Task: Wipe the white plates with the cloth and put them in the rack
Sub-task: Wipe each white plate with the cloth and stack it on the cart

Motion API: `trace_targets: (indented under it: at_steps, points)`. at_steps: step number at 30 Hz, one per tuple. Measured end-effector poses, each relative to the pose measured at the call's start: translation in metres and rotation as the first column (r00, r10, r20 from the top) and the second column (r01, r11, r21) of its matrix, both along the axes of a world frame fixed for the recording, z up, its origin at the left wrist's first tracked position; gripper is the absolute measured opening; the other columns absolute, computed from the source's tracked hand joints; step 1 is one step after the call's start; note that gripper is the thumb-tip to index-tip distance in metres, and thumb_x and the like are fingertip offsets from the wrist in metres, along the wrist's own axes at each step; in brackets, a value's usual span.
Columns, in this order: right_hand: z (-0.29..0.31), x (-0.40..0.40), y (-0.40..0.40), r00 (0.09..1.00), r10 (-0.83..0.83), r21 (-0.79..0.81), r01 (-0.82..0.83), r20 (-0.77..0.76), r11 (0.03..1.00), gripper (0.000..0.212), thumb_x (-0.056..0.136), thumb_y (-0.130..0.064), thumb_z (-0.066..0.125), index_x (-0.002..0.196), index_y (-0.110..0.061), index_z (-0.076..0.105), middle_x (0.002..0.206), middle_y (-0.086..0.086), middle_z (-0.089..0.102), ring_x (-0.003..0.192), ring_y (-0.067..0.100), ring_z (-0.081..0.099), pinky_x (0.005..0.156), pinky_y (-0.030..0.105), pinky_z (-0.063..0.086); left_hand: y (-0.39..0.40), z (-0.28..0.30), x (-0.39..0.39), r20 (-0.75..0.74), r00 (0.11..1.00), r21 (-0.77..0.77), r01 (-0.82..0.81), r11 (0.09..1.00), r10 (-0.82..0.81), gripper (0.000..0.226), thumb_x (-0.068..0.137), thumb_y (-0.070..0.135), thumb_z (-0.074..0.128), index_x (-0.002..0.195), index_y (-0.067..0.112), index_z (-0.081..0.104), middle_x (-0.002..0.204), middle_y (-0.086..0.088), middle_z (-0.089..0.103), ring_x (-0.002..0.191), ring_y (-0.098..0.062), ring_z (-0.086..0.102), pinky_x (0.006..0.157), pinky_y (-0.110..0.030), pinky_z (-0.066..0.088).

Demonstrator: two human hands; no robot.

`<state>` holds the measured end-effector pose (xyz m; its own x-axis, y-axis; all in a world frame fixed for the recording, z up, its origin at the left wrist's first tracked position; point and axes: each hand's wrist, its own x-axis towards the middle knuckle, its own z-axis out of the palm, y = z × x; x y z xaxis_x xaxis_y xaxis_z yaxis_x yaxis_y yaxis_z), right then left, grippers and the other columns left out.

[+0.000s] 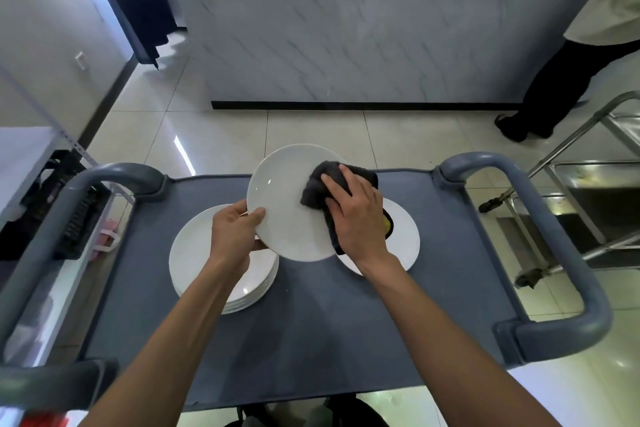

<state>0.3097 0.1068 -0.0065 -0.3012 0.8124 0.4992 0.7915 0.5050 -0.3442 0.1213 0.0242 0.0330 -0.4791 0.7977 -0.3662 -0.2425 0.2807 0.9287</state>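
Both forearms reach over the grey cart: left hand (pixel 235 232) pinches a round white plate (pixel 287 204), right hand (pixel 353 211) presses the dark cloth (pixel 322 184) onto it, stacked white plates (pixel 207 274) seemingly unwiped, none racked.

I see one round white plate (pixel 287 201) raised and tilted above the grey cart top (pixel 311 322), its face towards me. A crumpled dark grey cloth (pixel 322 184) lies against its right part. Lower left sits a stack of white plates (pixel 197 263); to the right, another white plate (pixel 405 239) lies flat, partly hidden.
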Motion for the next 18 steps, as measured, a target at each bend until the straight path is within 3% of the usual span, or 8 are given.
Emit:
trace_targets:
  at_steps: [9, 15, 18]
  points:
    - [0.025, -0.027, 0.011, 0.992, 0.116, -0.011, -0.117, -0.055, 0.993, 0.043, 0.096, -0.020, 0.064, 0.139, -0.020, 0.060, 0.148, 0.015, 0.052, 0.130, 0.033, 0.052, 0.101, 0.050, 0.045, -0.001, 0.006, 0.019, -0.039, 0.994, 0.001, 0.099, 0.995, -0.099, 0.022, 0.098, 0.002, 0.057, 0.106, 0.012, 0.075, 0.095, -0.011, 0.077, 0.081, -0.030, 0.073, 0.058, -0.040, 0.059]
    - [0.028, -0.046, 0.000, 0.972, 0.216, -0.022, -0.219, -0.092, 0.976, 0.043, 0.099, -0.022, 0.057, 0.141, -0.020, 0.058, 0.151, 0.015, 0.048, 0.132, 0.034, 0.049, 0.104, 0.052, 0.044, 0.001, 0.011, 0.025, -0.083, 0.986, -0.001, 0.145, 0.989, -0.145, 0.024, 0.098, -0.001, 0.055, 0.106, 0.010, 0.074, 0.095, -0.011, 0.077, 0.085, -0.033, 0.074, 0.067, -0.050, 0.062]
    - [0.023, -0.048, -0.007, 0.963, 0.252, -0.016, -0.255, -0.096, 0.967, 0.043, 0.098, -0.023, 0.057, 0.141, -0.020, 0.058, 0.152, 0.014, 0.047, 0.131, 0.033, 0.049, 0.104, 0.050, 0.044, -0.001, 0.011, 0.028, -0.079, 0.990, 0.000, 0.116, 0.993, -0.116, 0.021, 0.096, -0.004, 0.055, 0.101, 0.004, 0.073, 0.091, -0.014, 0.077, 0.081, -0.035, 0.075, 0.059, -0.046, 0.061]
